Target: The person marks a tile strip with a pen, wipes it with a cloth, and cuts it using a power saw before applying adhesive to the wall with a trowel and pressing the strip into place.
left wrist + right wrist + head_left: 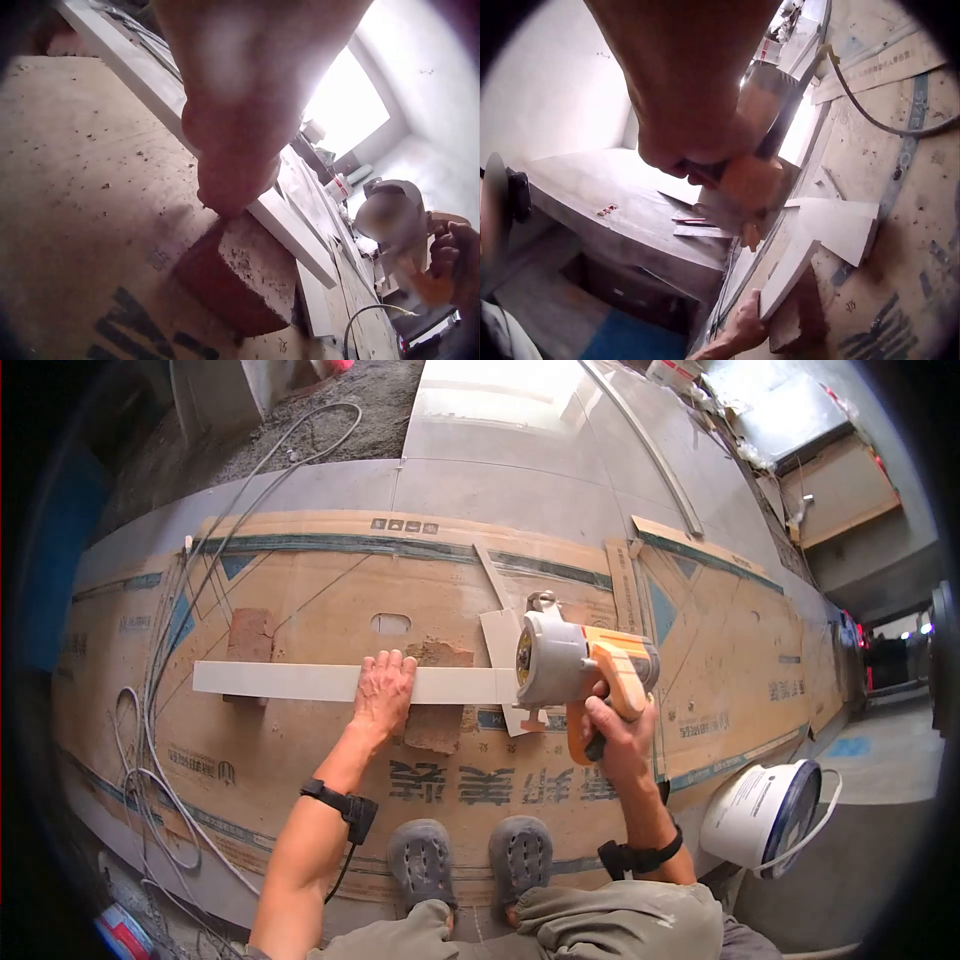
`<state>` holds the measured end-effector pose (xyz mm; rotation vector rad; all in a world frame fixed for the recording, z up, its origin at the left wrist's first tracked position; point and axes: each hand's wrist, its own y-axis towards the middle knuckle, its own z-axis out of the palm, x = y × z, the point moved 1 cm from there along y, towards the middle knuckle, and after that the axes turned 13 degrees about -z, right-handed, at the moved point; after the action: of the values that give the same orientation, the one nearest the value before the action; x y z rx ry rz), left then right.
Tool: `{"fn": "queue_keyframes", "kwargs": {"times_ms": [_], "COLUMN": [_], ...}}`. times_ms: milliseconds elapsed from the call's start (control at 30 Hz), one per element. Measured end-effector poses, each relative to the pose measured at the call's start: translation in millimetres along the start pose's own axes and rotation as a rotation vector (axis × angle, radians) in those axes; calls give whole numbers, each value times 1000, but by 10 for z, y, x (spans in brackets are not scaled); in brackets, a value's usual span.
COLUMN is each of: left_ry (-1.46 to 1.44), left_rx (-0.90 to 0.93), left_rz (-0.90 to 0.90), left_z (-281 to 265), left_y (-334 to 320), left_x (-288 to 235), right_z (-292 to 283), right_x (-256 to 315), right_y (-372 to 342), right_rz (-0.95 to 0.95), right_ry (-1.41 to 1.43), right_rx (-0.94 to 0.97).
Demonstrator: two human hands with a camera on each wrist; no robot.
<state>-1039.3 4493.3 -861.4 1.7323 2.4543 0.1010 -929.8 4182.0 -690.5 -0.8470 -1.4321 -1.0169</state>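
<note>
A long white strip [270, 680] lies across two bricks [433, 730]. My left hand [385, 690] grips it near its middle, fingers over the far edge; the left wrist view shows that hand [236, 150] above a brick [244, 277]. At the strip's right end, a second white piece [503, 640] lies crosswise. My right hand [622, 735] holds the handle of an orange and grey power saw [560, 660], whose round guard is beside the strip's right end. In the right wrist view the saw [754, 184] is raised above the strip [791, 274]; its blade is partly hidden.
Brown cardboard [300, 750] covers the floor under the bricks. Grey cables [150, 690] run along the left side. A white bucket [750, 810] lies tilted at the lower right. Two grey clogs [420, 860] stand at the near edge, and a long thin bar [650, 450] lies beyond.
</note>
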Motion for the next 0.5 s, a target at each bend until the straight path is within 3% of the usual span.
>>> {"fn": "queue_keyframes", "kwargs": {"times_ms": [333, 500], "left_ry": [-79, -97], "left_rx": [-57, -49], "left_rz": [-32, -54], "left_z": [20, 43], "left_y": [1, -13], "left_x": [7, -4], "right_z": [87, 114], "right_x": [-423, -443], "right_y": [-158, -108], "right_rz": [-79, -101], "right_ry": [-206, -169], "right_rx": [55, 46]}}
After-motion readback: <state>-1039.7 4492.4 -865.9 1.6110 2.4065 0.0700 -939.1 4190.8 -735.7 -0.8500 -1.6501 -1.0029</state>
